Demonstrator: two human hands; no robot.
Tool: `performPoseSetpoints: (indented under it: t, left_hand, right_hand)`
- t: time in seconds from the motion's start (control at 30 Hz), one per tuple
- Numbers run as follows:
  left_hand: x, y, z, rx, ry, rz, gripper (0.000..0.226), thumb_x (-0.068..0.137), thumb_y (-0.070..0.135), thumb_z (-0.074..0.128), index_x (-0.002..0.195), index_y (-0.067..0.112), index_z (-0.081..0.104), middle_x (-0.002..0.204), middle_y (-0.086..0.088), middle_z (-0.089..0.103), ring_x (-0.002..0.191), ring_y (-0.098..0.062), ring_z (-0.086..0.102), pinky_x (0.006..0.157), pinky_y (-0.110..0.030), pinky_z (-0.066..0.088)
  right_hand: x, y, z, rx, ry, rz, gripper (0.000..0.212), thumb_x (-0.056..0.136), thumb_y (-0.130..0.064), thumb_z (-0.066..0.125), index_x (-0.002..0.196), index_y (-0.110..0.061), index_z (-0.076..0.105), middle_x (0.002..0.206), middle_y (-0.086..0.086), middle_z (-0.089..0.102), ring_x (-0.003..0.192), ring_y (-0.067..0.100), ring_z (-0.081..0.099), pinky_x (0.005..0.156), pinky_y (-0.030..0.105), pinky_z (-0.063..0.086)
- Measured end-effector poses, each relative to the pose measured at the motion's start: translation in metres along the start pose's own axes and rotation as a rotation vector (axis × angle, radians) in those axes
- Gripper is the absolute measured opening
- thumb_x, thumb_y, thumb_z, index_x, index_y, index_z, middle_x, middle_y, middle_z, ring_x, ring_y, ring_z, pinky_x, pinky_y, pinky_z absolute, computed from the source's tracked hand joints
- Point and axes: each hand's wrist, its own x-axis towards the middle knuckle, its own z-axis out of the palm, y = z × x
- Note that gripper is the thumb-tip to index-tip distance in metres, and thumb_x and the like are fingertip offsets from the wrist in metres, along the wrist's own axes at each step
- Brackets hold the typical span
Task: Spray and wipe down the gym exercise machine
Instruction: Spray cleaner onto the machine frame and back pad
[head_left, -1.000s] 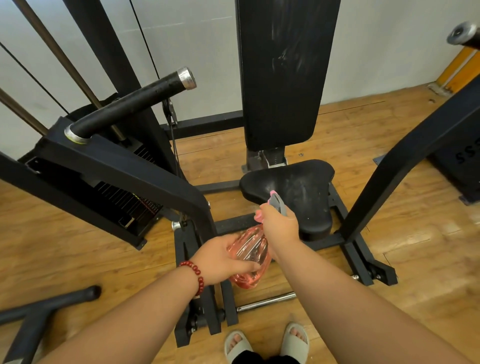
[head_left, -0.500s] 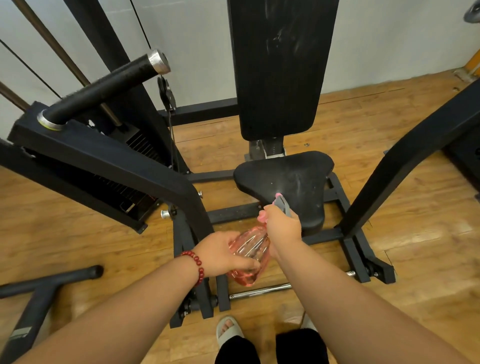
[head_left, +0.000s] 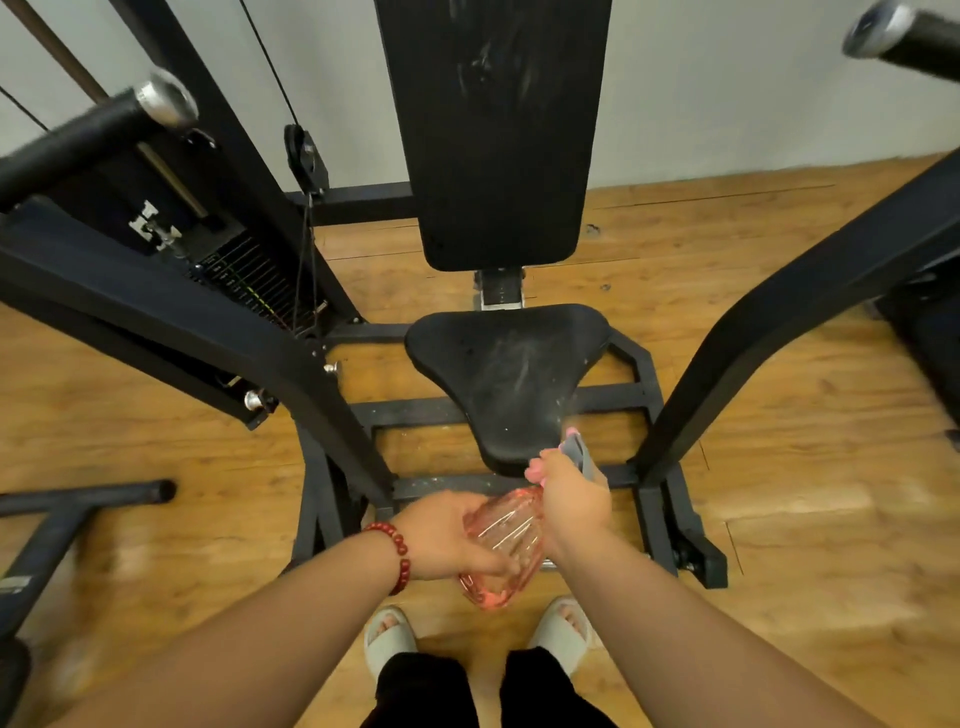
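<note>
Low at the centre of the view, just above the feet, the spray bottle (head_left: 501, 551) is being held by both hands over the wooden floor (head_left: 779, 467), at 6 o'clock from the machine's seat (head_left: 509, 379). Its neck is being gripped by the right hand (head_left: 571, 499), whose fingers are being curled tight under the grey trigger head (head_left: 579, 457); whether the trigger is being squeezed cannot be told. Its pink, ribbed body is being cupped from 9 o'clock by the left hand (head_left: 441, 535), with the thumb being laid across the near face and the other fingers being hidden behind the tinted plastic. A red bead bracelet (head_left: 397, 551) is being worn on the left wrist. Only the bottle is being left between the two hands.

The bottle's long axis is being tilted from its base at 7 o'clock, near the pale slippers (head_left: 387, 642), up to its head at 1 o'clock. The nozzle is being pointed away from the person, toward the narrow front tip of the seat just beyond it. Pale smears are being shown on the seat's black surface and on the upright back pad (head_left: 493, 130) at 12 o'clock. The hands are being flanked by black frame arms (head_left: 208, 322) at 10 and 2 o'clock. Farther off at 10 o'clock the weight stack (head_left: 249, 280) is being partly covered by the left arm of the frame, and above it a chrome-capped handle (head_left: 104, 124) is being blurred.
</note>
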Motion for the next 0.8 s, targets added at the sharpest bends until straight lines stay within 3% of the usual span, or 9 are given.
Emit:
performPoseSetpoints:
  t: [0.07,0.17,0.3,0.37,0.5,0.6,0.67,0.73,0.8]
  left_hand:
    - [0.006,0.014,0.01,0.007,0.005,0.004,0.054,0.053,0.063,0.077,0.098,0.034,0.066,0.092,0.016,0.071,0.087,-0.002,0.067,0.086,-0.03,0.056]
    - [0.014,0.035,0.012,-0.001,0.043,0.018,0.043,0.066,0.049,0.083,0.101,0.029,0.066,0.094,0.013,0.071,0.087,-0.002,0.066,0.086,-0.027,0.055]
    - [0.025,0.057,-0.005,-0.023,0.092,0.041,0.034,0.074,0.038,0.082,0.103,0.03,0.066,0.094,0.013,0.071,0.083,0.003,0.066,0.073,-0.014,0.053]
    - [0.03,0.064,-0.016,-0.005,0.09,0.054,0.037,0.075,0.039,0.08,0.107,0.027,0.065,0.096,0.011,0.071,0.085,-0.001,0.067,0.076,-0.018,0.055]
    - [0.041,0.071,-0.032,0.07,0.073,0.062,0.039,0.076,0.045,0.079,0.106,0.024,0.065,0.097,0.008,0.071,0.09,-0.007,0.067,0.086,-0.032,0.057]
    - [0.05,0.069,-0.044,0.114,0.068,0.052,0.04,0.074,0.048,0.079,0.103,0.025,0.065,0.095,0.009,0.07,0.089,-0.007,0.067,0.085,-0.034,0.057]
    - [0.055,0.065,-0.057,0.115,0.06,0.044,0.041,0.073,0.049,0.079,0.103,0.026,0.065,0.095,0.009,0.071,0.089,-0.006,0.067,0.086,-0.034,0.057]
    - [0.059,0.061,-0.076,0.108,0.058,0.044,0.042,0.072,0.049,0.08,0.105,0.028,0.065,0.096,0.011,0.07,0.089,-0.004,0.066,0.085,-0.031,0.056]
    - [0.06,0.058,-0.097,0.116,0.063,0.063,0.04,0.072,0.047,0.08,0.104,0.028,0.064,0.095,0.013,0.07,0.087,-0.002,0.066,0.082,-0.024,0.055]
  right_hand:
    - [0.008,-0.01,-0.012,-0.031,-0.004,-0.014,0.029,0.091,-0.008,0.058,0.106,-0.033,0.059,0.081,0.009,0.066,0.076,0.019,0.059,0.08,0.03,0.049]
    - [0.019,-0.028,-0.018,-0.055,-0.041,-0.028,0.025,0.09,-0.011,0.062,0.087,-0.035,0.06,0.077,0.004,0.066,0.076,0.019,0.061,0.083,0.034,0.051]
    - [0.031,-0.055,-0.009,-0.087,-0.099,-0.044,0.01,0.09,-0.019,0.068,0.092,-0.028,0.063,0.094,0.003,0.069,0.084,0.015,0.063,0.076,0.031,0.051]
    - [0.036,-0.065,-0.003,-0.084,-0.072,-0.021,0.018,0.089,-0.022,0.07,0.105,-0.025,0.061,0.096,0.002,0.069,0.089,0.017,0.064,0.082,0.035,0.052]
    - [0.043,-0.074,0.011,-0.065,-0.025,-0.001,0.022,0.088,-0.019,0.068,0.109,-0.021,0.066,0.081,0.001,0.07,0.088,0.021,0.068,0.089,0.04,0.056]
    - [0.048,-0.077,0.021,-0.07,-0.012,0.024,0.008,0.087,-0.02,0.069,0.088,-0.024,0.063,0.081,0.002,0.069,0.089,0.023,0.068,0.087,0.041,0.056]
    - [0.051,-0.078,0.032,-0.06,-0.023,0.034,0.016,0.086,-0.021,0.071,0.08,-0.026,0.057,0.089,0.003,0.069,0.092,0.025,0.068,0.09,0.044,0.055]
    - [0.051,-0.081,0.048,-0.034,-0.036,0.026,0.01,0.087,-0.021,0.071,0.093,-0.026,0.064,0.095,0.002,0.07,0.091,0.022,0.066,0.094,0.045,0.053]
    - [0.048,-0.087,0.067,-0.006,-0.041,0.018,0.022,0.086,-0.02,0.072,0.106,-0.027,0.067,0.092,0.0,0.069,0.092,0.021,0.066,0.095,0.045,0.052]
